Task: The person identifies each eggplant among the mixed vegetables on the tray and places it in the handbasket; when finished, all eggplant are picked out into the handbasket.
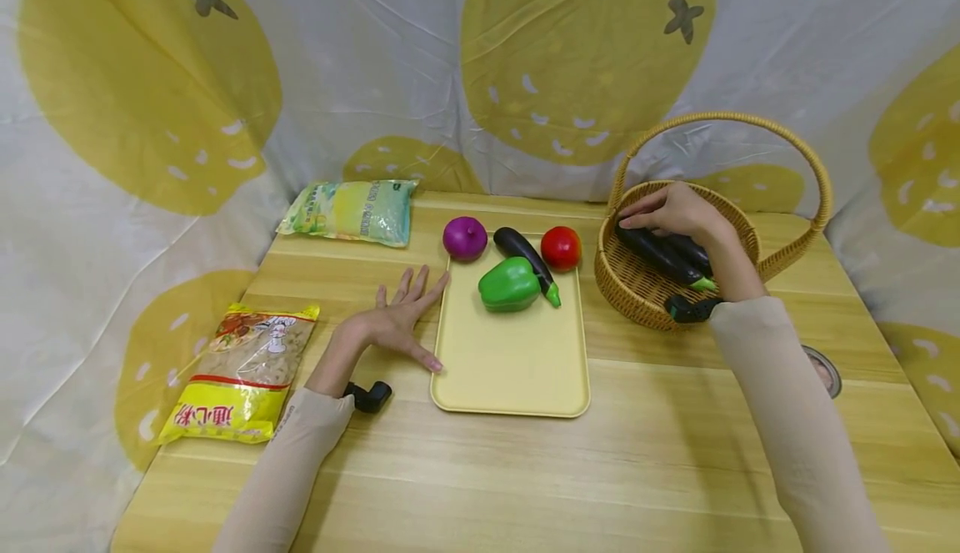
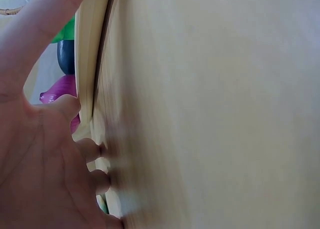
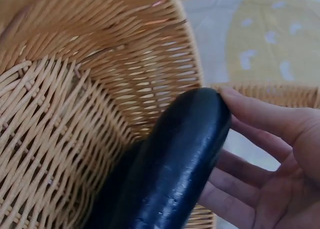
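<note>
My right hand [image 1: 678, 209] reaches into a wicker basket [image 1: 633, 303] and grips the blunt end of a dark eggplant [image 3: 180, 154]. The thumb lies on its tip, and the other fingers pass behind it. A second eggplant [image 1: 688, 251] lies alongside, partly hidden by the hand. My left hand [image 1: 397, 322] is spread beside a yellow tray [image 1: 517, 361], its thumb and a fingertip right at the left rim. On the tray are a green bell pepper [image 1: 510, 284], a small eggplant [image 1: 528, 259] and a red tomato [image 1: 561, 248]. A purple onion [image 1: 465, 238] sits by the far left corner.
The basket's tall handle [image 1: 821, 186] arches over it. Left of the tray lie a yellow pasta bag [image 1: 240, 374] and a green-blue packet [image 1: 352, 213]. A round metal-rimmed disc [image 1: 823, 371] is partly behind the right sleeve. A lemon-print curtain [image 1: 405, 61] borders the wooden table [image 1: 510, 486].
</note>
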Tool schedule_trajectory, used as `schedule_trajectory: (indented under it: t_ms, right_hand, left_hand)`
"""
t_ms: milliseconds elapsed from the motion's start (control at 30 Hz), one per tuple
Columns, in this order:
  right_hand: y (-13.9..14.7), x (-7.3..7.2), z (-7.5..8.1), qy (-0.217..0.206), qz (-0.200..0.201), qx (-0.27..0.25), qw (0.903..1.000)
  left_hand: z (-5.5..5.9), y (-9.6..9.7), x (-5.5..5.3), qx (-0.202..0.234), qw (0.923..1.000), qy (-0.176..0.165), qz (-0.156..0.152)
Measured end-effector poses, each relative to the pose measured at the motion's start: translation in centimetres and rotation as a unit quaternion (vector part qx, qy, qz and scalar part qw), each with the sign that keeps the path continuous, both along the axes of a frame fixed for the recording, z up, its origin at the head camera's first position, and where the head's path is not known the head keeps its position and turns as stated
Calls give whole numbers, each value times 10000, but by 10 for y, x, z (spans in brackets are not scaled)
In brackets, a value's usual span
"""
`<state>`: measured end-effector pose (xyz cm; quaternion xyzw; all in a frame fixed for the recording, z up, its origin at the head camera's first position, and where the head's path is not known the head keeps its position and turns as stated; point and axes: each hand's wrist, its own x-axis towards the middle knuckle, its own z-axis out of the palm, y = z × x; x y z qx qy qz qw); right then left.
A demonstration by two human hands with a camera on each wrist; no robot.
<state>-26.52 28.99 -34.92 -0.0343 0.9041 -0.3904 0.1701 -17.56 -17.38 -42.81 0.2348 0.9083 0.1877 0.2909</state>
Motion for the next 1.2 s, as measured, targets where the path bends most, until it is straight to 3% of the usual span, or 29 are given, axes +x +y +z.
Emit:
schedule_trajectory:
  t_ms: [433, 767, 1200]
  right_hand:
    - [-4, -14, -14, -613, 453, 66, 9971]
    - [0, -17, -21, -1311, 861, 208, 9874]
    - [7, -19, -24, -1452, 1136, 150, 9827]
  left_hand:
    - [2, 1, -1, -45, 10000, 0, -16]
    - [2, 0, 0, -97, 10000, -4, -18]
    - [2, 1, 1, -86, 10000, -4, -2]
